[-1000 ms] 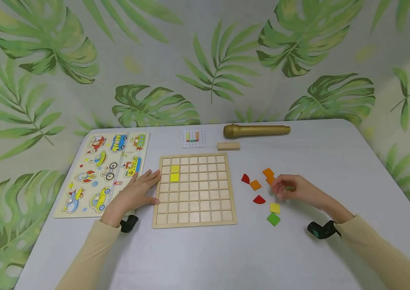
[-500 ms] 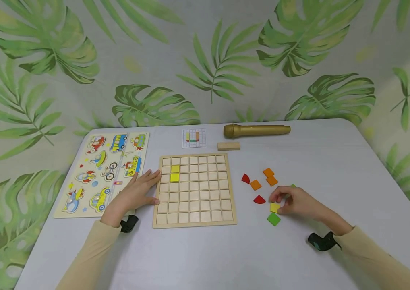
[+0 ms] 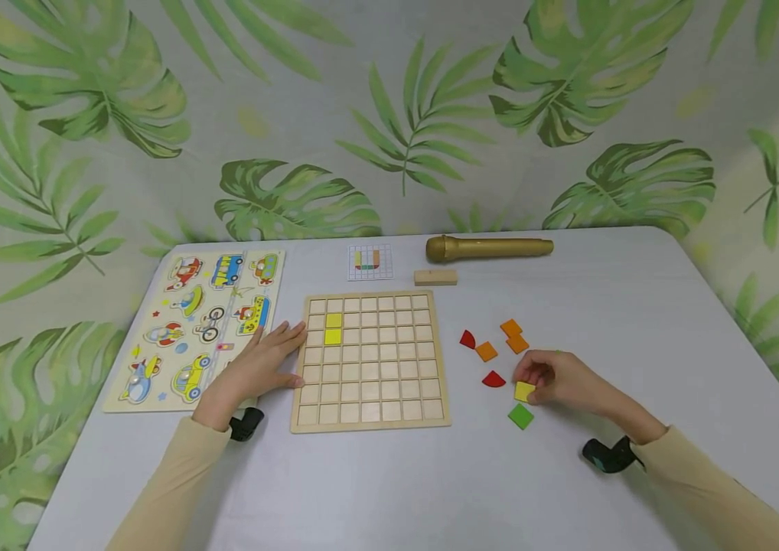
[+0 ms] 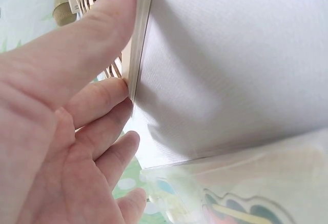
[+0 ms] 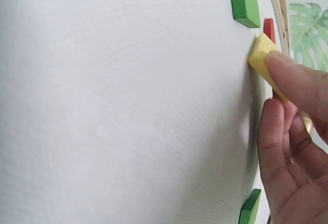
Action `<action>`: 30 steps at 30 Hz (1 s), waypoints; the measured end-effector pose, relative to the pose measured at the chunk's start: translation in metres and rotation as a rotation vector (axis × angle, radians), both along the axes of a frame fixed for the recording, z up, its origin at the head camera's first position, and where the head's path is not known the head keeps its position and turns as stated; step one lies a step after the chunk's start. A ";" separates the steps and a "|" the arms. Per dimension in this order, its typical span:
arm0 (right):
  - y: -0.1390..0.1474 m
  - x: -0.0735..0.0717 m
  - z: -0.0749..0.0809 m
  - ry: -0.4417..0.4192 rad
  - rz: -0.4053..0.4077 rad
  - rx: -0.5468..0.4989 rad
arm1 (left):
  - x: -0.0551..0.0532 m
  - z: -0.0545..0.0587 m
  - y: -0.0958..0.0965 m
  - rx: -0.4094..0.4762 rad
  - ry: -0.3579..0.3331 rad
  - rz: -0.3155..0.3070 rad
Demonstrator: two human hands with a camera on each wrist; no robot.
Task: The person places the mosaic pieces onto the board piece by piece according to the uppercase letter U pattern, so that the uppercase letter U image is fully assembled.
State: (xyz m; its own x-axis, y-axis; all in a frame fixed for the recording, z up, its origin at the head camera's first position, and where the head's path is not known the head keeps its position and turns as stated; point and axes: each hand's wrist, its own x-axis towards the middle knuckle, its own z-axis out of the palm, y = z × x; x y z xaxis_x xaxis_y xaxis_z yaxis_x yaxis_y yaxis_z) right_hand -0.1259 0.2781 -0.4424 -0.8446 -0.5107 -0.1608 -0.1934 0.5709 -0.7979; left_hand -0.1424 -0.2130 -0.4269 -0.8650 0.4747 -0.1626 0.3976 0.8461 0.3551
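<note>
My right hand pinches a yellow square tile between thumb and fingers at the right of the table. In the right wrist view that tile is tilted, the thumb pressing on its face. A green square tile lies just in front of it. Another green tile appears low in the right wrist view; the hand hides it in the head view. My left hand touches the left edge of a wooden grid board with its fingertips and thumb. Two yellow tiles sit in the board's second column.
Orange tiles and red quarter-circle tiles lie right of the board. A pattern card, a wooden block and a gold toy microphone lie behind it. A vehicle puzzle board is under the left wrist.
My right hand has moved from beside the orange tiles toward the front and taken hold of the yellow tile. The left hand has stayed at the board's edge.
</note>
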 end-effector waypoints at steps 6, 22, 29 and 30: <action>-0.001 -0.008 0.003 -0.025 0.007 -0.015 | 0.000 0.001 0.000 -0.002 -0.009 0.005; -0.068 -0.040 0.026 -0.061 0.085 -0.091 | 0.001 0.004 0.003 0.003 -0.015 0.009; -0.113 -0.057 0.029 -0.073 0.176 -0.172 | 0.001 0.003 0.002 -0.011 -0.016 0.010; -0.120 -0.060 0.029 -0.063 0.184 -0.169 | 0.001 0.003 0.002 -0.013 -0.016 0.011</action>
